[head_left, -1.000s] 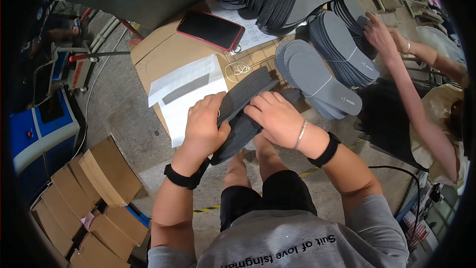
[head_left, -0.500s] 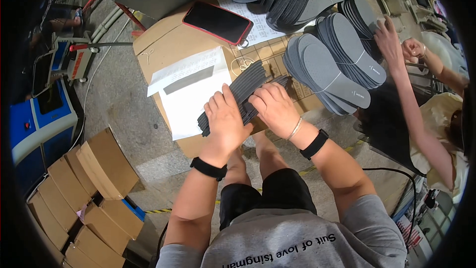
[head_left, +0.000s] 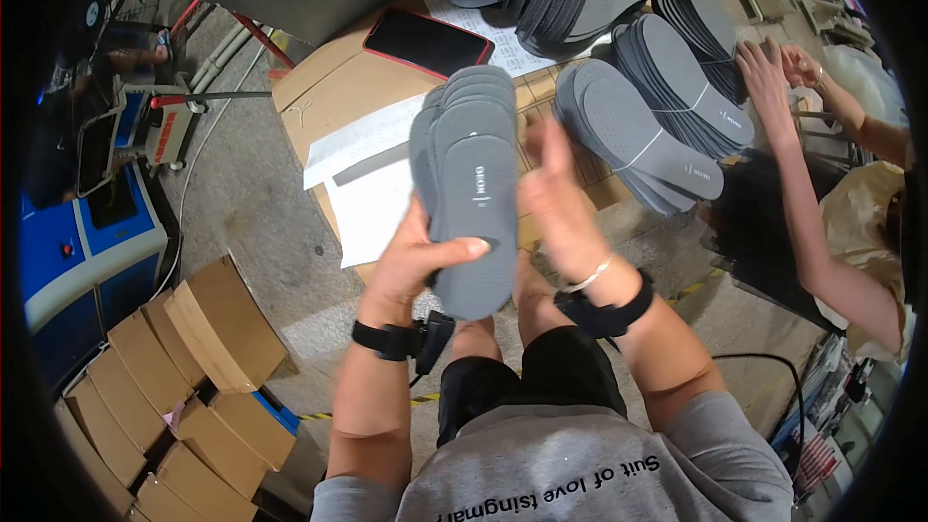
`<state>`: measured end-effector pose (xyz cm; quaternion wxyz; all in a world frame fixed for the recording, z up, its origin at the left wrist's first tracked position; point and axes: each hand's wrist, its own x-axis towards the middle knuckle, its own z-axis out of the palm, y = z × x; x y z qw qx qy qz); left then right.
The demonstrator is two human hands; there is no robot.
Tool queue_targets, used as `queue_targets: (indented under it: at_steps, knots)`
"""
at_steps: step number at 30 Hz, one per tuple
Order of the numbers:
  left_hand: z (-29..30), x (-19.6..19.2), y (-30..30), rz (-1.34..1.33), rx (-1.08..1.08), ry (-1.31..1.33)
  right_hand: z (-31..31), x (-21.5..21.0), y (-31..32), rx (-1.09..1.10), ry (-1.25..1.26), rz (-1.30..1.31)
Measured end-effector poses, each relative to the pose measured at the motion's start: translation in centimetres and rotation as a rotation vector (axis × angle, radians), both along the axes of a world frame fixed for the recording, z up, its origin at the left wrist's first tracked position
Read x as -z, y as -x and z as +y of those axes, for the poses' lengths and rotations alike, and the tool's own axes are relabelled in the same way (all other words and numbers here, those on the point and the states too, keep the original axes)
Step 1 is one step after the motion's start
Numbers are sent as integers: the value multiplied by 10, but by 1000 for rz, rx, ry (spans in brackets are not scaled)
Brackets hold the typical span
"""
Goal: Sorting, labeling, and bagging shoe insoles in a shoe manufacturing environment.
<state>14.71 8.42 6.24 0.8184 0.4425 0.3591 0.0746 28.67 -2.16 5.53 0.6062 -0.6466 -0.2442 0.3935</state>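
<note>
A stack of grey shoe insoles [head_left: 475, 169] is tilted up in front of me, its top face showing, with uneven toe ends fanned at the far end. My left hand [head_left: 411, 256] is closed around the stack's left side, thumb pressed across the top insole near the heel. Just right of the stack, apart from it, my right hand [head_left: 563, 208] is blurred by motion, its fingers stretched out and nothing seen in it. Tied bundles of grey insoles [head_left: 633, 130] lie beyond it on the cardboard-covered table.
A phone in a red case [head_left: 427, 43] lies by white paper sheets [head_left: 372, 213] on the cardboard [head_left: 319, 97]. More tied insoles [head_left: 570, 0] are piled at the far side. At right, a co-worker's arms [head_left: 797, 193] reach in. Cardboard boxes [head_left: 217, 324] stand lower left.
The insole stack, earlier on edge between both hands over the table, is now turned face up and raised in my left hand. My right hand has come off it to the right.
</note>
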Motion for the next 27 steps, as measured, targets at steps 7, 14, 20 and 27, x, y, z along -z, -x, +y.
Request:
queue_targets:
  at_steps: [7,14,20,27]
  knots:
    - [-20,1,29,-291,-442,419,12,-33,10,-169,-164,393]
    - [-24,19,58,-366,-525,310,-19,-32,32,-360,-143,-220]
    - [-27,32,83,-393,-557,358,-18,-33,46,-473,-353,-665]
    - [-28,37,100,-485,-579,539,-16,-42,53,-552,-386,-684]
